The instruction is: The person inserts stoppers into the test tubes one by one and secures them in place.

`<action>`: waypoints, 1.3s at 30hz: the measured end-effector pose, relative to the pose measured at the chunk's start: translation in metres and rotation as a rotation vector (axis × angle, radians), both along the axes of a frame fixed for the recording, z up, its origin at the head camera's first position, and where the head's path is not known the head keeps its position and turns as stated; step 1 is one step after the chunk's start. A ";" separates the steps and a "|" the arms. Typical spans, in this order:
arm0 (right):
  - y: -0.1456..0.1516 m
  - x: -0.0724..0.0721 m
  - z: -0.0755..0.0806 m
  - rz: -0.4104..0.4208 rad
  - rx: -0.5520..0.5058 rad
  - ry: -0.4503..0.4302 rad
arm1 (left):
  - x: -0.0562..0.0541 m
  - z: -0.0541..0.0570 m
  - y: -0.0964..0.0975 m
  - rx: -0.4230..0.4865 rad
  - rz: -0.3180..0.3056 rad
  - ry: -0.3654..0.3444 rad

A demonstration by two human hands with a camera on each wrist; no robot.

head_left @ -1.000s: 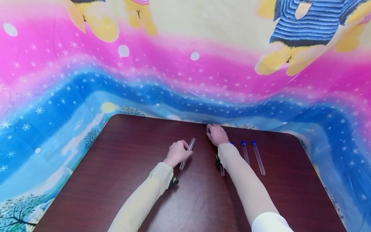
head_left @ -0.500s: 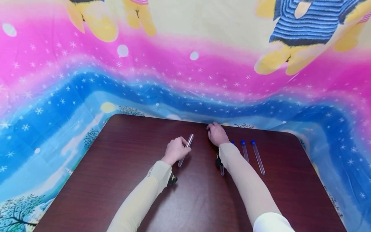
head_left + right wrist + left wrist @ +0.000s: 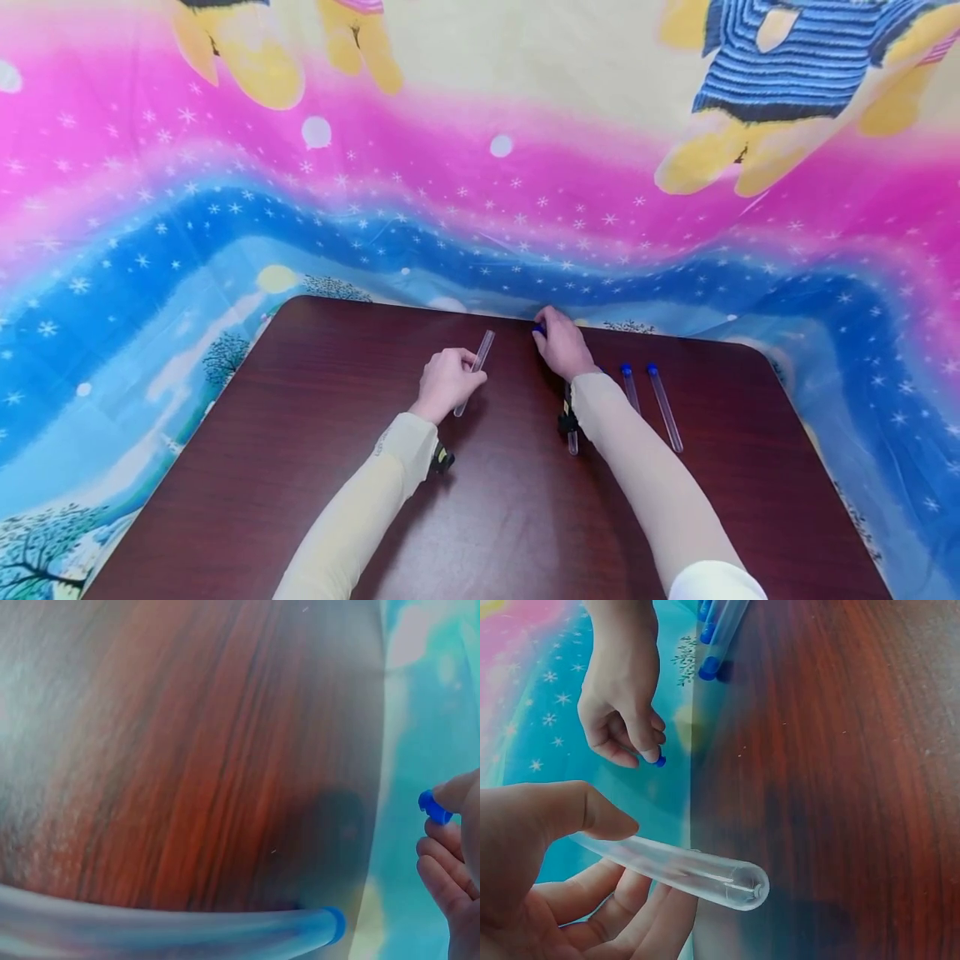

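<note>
My left hand [image 3: 448,385] holds a clear test tube [image 3: 484,350] between thumb and fingers, tilted above the table. In the left wrist view the rounded end of this test tube [image 3: 735,883] points toward the table. Over the table's far edge, my right hand [image 3: 564,345] pinches a small blue cap [image 3: 435,808] between thumb and fingertip. Its other fingers curl loosely below the cap in the right wrist view. The two hands are apart, and so are the cap and the tube.
Blue-capped test tubes lie right of centre on the dark wooden table [image 3: 300,433]: one at the right [image 3: 666,408], another beside it [image 3: 632,390], and a third tube [image 3: 573,442] mostly under the right forearm. A printed cloth [image 3: 450,225] hangs behind the far edge.
My left hand has moved a little away from me and to the left with the test tube. The right hand has turned slightly, so the blue cap shows.
</note>
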State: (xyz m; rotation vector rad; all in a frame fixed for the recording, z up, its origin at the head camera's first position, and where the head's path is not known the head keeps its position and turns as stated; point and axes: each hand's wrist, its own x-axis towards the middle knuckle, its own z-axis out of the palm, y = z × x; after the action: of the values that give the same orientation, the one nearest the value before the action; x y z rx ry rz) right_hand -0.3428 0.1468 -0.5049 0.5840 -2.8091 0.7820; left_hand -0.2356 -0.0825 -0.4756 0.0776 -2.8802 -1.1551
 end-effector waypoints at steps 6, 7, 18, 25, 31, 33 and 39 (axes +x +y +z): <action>-0.003 0.005 0.004 0.014 -0.030 0.032 | 0.000 0.002 -0.002 0.040 0.023 0.032; -0.003 0.006 0.005 0.017 -0.032 0.040 | 0.000 0.002 -0.002 0.048 0.027 0.033; -0.008 0.018 0.023 0.047 -0.085 0.123 | -0.002 0.002 -0.004 0.108 0.027 0.126; -0.007 0.027 0.033 0.031 -0.162 0.112 | -0.003 0.000 -0.004 0.190 -0.007 0.193; -0.008 0.035 0.041 0.033 -0.205 0.133 | -0.003 -0.003 -0.002 0.233 -0.035 0.213; -0.008 0.038 0.044 0.035 -0.229 0.135 | -0.003 -0.003 -0.001 0.244 -0.048 0.218; -0.006 0.045 0.051 0.032 -0.294 0.144 | -0.001 -0.001 0.001 0.258 -0.076 0.230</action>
State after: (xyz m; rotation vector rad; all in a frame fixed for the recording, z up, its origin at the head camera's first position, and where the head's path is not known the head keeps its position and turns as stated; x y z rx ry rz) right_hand -0.2979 0.1404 -0.4540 0.6080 -2.4974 1.0868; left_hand -0.2368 -0.0819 -0.4764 -0.1489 -2.5445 -1.4386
